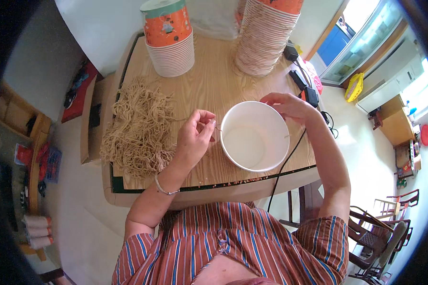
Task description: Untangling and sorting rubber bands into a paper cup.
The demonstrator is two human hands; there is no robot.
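Note:
A white paper bucket (281,151) stands on the wooden table with its round mouth facing me. My left hand (195,137) is at the bucket's left rim, thumb and fingertips pinched on a thin tan paper cord that reaches toward the rim. My right hand (292,107) curls over the bucket's far right side with its fingers against the outside wall; some fingertips are hidden behind it. A short bit of cord shows at the right inner wall. Left of my left hand lies a big tangled heap of tan cords (140,128).
At the back of the table (209,90) stand a shorter stack of orange-printed paper buckets (169,45) and a taller stack (266,42). A power strip (308,95) and a black cable (286,164) lie along the right edge. A cardboard box (92,123) stands left of the table.

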